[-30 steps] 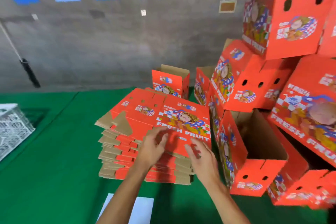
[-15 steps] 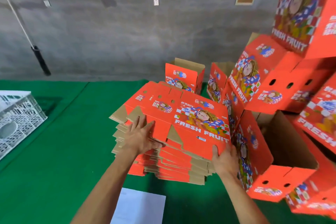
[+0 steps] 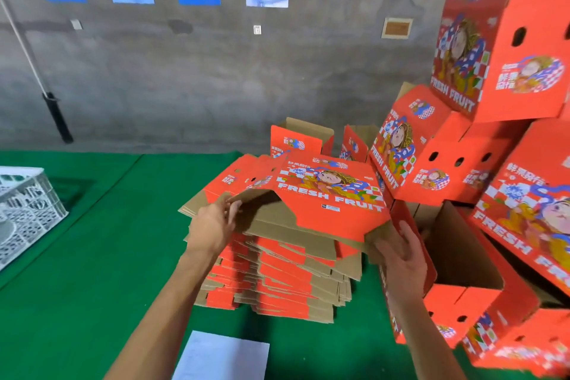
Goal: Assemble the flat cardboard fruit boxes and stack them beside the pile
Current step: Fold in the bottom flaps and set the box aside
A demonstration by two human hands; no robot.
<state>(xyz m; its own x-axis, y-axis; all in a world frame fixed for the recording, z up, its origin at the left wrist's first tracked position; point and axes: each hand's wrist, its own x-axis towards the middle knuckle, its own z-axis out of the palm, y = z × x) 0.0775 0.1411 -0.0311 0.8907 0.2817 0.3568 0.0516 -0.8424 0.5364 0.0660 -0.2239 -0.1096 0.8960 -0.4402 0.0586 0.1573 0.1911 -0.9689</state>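
Head view, flat box (image 3: 324, 194) red printed, brown underside, lifted

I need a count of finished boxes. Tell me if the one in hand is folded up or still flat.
Still flat. The top box is one sheet, near edge lifted off the pile by the left hand and right hand; no walls stand.

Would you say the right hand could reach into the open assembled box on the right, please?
Probably yes: the right hand holds the flat box right beside the open box, whose mouth faces it unobstructed, though it would have to let go first.
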